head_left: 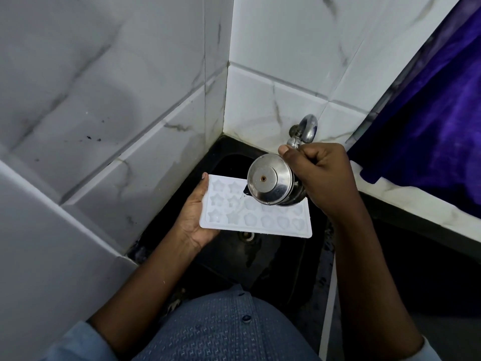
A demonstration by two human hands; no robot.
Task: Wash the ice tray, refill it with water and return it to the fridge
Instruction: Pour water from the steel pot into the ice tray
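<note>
Our left hand [193,222] grips the ice tray [263,222] by its end over the sink [234,259]; our right hand [322,174], curled round the tipped steel pot [270,184], should pour slowly, mould by mould.

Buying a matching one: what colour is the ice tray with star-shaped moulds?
White, translucent plastic ice tray, seen in the head view.

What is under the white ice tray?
The black sink basin, its round metal drain showing past the near edge of the white plastic ice tray. The left hand grips its left end. Basin floor directly beneath is hidden.
</note>
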